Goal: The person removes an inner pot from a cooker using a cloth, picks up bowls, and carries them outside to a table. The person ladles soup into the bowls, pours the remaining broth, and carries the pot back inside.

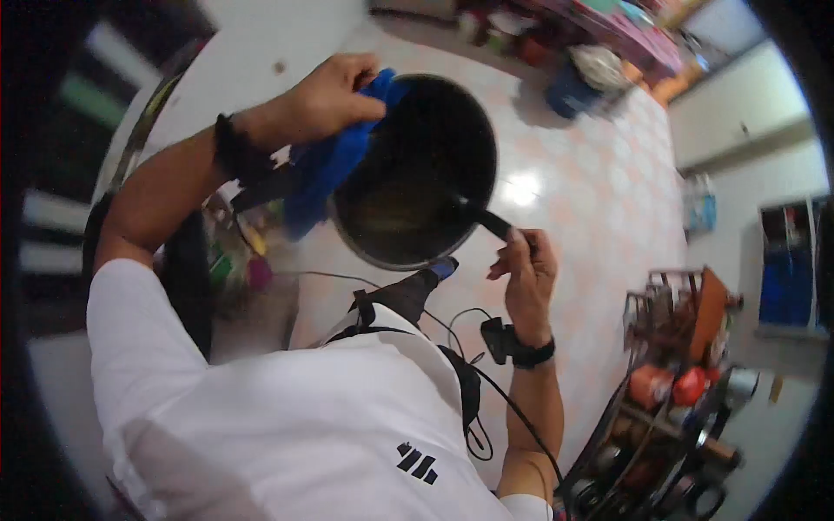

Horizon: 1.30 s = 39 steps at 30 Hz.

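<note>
A large dark frying pan (pixel 426 156) is held up in front of my body, its round inside facing me. My right hand (pixel 528 282) is closed around the end of the pan's black handle (pixel 485 217). Bunched in the fingers of my left hand (pixel 328 97) is a blue cloth (pixel 326 178), which hangs down along the pan's left rim. Part of the cloth is blurred, and I cannot tell how much of it touches the pan.
A rack with pots and red containers (pixel 691 386) stands at the lower right. Near the back is a blue bin (pixel 572 87) beside a pink-covered table (pixel 625 35). A black cable (pixel 512 404) runs along my right arm. Pale tiled floor (pixel 573 182) lies beyond the pan.
</note>
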### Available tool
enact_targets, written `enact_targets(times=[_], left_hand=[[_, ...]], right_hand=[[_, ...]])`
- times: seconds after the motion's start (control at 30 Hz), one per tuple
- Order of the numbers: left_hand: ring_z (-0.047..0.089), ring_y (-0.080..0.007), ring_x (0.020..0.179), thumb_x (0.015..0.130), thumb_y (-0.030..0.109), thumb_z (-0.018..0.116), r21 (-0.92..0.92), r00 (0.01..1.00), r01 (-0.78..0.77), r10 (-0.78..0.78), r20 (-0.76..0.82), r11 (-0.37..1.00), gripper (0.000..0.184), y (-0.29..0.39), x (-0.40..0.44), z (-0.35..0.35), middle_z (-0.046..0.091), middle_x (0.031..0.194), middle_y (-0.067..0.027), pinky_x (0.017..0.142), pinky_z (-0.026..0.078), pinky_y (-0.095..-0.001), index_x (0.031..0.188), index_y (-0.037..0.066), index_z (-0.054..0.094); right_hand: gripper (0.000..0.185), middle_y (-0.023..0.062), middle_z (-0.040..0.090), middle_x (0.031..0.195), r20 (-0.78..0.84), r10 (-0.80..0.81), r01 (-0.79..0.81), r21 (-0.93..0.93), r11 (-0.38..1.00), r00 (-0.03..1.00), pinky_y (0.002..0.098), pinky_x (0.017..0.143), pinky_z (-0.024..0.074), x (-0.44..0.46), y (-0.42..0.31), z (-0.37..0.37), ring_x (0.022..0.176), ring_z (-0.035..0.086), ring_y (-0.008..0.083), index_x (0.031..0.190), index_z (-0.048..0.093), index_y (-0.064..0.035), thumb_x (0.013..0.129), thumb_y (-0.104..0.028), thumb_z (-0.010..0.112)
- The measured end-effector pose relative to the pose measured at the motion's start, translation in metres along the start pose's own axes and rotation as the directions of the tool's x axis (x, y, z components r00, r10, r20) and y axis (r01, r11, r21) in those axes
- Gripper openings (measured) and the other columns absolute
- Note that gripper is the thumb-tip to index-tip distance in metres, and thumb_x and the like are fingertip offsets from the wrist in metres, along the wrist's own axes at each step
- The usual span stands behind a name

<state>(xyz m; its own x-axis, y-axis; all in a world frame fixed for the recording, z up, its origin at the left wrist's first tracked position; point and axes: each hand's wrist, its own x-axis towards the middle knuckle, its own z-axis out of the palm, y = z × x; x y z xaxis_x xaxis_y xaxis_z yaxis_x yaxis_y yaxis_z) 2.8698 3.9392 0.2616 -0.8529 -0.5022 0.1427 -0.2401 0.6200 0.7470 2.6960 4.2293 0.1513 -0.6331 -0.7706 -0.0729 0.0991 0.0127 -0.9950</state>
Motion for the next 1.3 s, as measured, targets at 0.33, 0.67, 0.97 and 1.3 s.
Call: enact_targets(times=[0.33, 0.67, 0.97, 1.3], left_hand=[[0.05, -0.0105, 0.09, 0.074, 0.008, 0.061, -0.337, 0.896, -0.031, 0.175, 0.407, 0.941, 0.029, 0.005, 0.132, 0.09, 0.053, 0.097, -0.0023, 0.08, 0.043, -0.0267, 0.101, 0.0, 0.053], [0.043, -0.0203, 0.124, 0.082, 0.004, 0.06, -0.494, 0.679, -0.047, 0.39, 0.622, 0.868, 0.064, 0.147, 0.195, 0.235, 0.043, 0.137, -0.0121, 0.106, 0.035, -0.0347, 0.139, -0.002, 0.034], [0.052, -0.0105, 0.089, 0.076, 0.008, 0.062, -0.481, 0.671, -0.183, 0.467, 0.576, 0.857, 0.029, 0.379, 0.037, 0.247, 0.055, 0.096, -0.0021, 0.078, 0.043, -0.0276, 0.103, 0.001, 0.055], [0.043, -0.0064, 0.067, 0.072, 0.008, 0.062, -0.443, 0.624, 0.007, 0.342, 0.702, 0.896, 0.017, 0.541, -0.042, 0.44, 0.042, 0.074, 0.004, 0.057, 0.038, -0.0244, 0.077, 0.007, 0.046]], right_hand=[[0.026, 0.0032, 0.056, 0.071, -0.458, 0.339, -0.277, 0.198, 0.94, 0.822, 0.0264, 0.049, 0.0484, -0.055, 0.053, -0.062, 0.057, 0.058, 0.0109, 0.091, 0.056, -0.0028, 0.094, -0.029, 0.061], [0.04, 0.0026, 0.055, 0.074, -0.613, 0.388, -0.194, 0.36, 0.913, 0.688, 0.0263, 0.05, 0.0489, -0.213, 0.036, -0.134, 0.059, 0.055, 0.01, 0.09, 0.053, -0.0036, 0.093, -0.043, 0.06], [0.024, 0.0017, 0.055, 0.078, -0.743, 0.465, 0.0, 0.53, 0.848, 0.482, 0.0253, 0.052, 0.0478, -0.459, -0.002, -0.161, 0.062, 0.053, 0.008, 0.092, 0.054, -0.0047, 0.093, -0.027, 0.063], [0.023, 0.0032, 0.055, 0.078, -0.826, 0.462, 0.02, 0.494, 0.869, 0.324, 0.0249, 0.052, 0.0461, -0.652, -0.04, -0.307, 0.061, 0.051, 0.0087, 0.093, 0.052, -0.0031, 0.094, -0.024, 0.062]])
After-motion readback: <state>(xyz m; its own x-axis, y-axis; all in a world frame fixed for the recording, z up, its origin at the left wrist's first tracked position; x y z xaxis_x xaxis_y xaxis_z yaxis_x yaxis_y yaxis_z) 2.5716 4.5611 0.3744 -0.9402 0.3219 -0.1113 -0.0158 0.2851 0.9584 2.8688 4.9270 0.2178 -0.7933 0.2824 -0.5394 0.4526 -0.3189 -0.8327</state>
